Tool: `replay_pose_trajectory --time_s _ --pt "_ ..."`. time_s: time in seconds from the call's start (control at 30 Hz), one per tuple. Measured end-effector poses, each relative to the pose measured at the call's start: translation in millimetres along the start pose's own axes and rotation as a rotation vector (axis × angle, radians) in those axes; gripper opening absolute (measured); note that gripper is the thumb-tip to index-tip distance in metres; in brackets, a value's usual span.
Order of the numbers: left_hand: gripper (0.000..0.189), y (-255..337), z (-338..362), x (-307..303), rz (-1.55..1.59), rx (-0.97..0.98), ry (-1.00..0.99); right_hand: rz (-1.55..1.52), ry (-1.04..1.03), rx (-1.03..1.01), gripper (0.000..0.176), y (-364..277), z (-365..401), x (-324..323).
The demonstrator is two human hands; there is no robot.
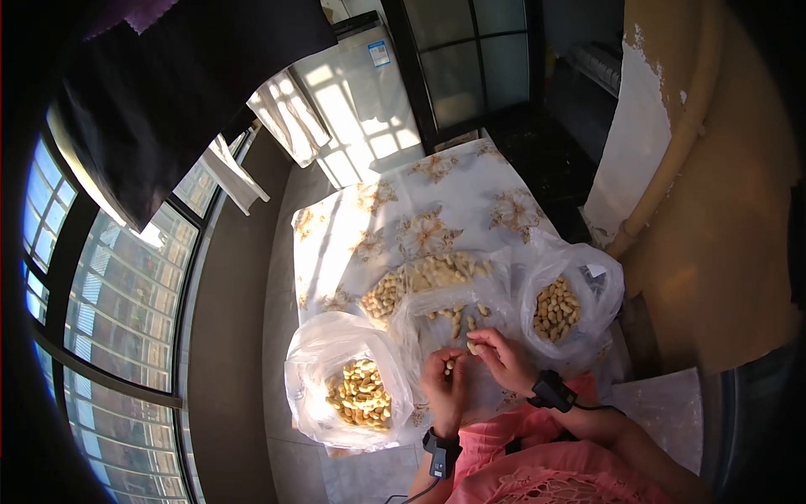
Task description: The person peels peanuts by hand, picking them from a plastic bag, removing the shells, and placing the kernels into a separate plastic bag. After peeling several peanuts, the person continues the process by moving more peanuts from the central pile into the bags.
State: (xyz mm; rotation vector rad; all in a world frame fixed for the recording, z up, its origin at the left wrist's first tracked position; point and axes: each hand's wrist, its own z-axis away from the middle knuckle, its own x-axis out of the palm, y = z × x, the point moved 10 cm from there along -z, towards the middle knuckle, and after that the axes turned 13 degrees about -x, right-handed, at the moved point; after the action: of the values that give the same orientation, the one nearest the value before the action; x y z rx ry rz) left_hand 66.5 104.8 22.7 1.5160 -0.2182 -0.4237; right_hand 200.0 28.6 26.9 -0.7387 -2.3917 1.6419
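Note:
My left hand (443, 388) is closed around a peanut (450, 367) at the near edge of the table. Close beside it, my right hand (502, 357) pinches another peanut (473, 348) between thumb and fingertips. A few loose peanuts (456, 323) lie just beyond my hands, in front of the opening of a clear plastic bag (445, 296) with a pile of peanuts (388, 296) in it. To the left stands an open plastic bag (312, 344) holding peanuts (361, 396). On the right is another open bag (598, 281), also with peanuts (556, 309) inside.
A flowered cloth (428, 231) covers the table, with sunlight across its far left part. Behind it stands a white appliance (369, 101) beside a dark-framed glass door (470, 67). Windows (126, 294) run along the left, and dark clothing (185, 92) hangs at upper left.

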Motion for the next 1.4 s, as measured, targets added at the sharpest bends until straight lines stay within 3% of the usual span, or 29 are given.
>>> replay_pose_trajectory --time_s 0.07,0.43,0.93,1.2,1.33,1.4 --pt "0.009 15 4 4 -0.096 0.135 0.008 0.004 -0.006 0.000 0.025 1 0 1" --pt "0.009 23 5 2 -0.132 0.130 0.065 0.061 -0.021 -0.099 0.030 -7 -2 1" --pt "0.008 20 4 2 -0.163 0.133 0.047 0.087 -0.088 -0.095 0.022 -7 0 6" --pt "0.009 7 3 2 -0.147 0.145 0.051 -0.118 0.081 0.017 0.023 -2 5 -6" --pt "0.008 6 3 3 -0.122 0.096 0.028 -0.211 0.151 0.017 0.023 6 7 -9" --pt "0.007 7 3 2 -0.110 0.073 0.032 -0.143 0.132 -0.075 0.025 1 6 -7"
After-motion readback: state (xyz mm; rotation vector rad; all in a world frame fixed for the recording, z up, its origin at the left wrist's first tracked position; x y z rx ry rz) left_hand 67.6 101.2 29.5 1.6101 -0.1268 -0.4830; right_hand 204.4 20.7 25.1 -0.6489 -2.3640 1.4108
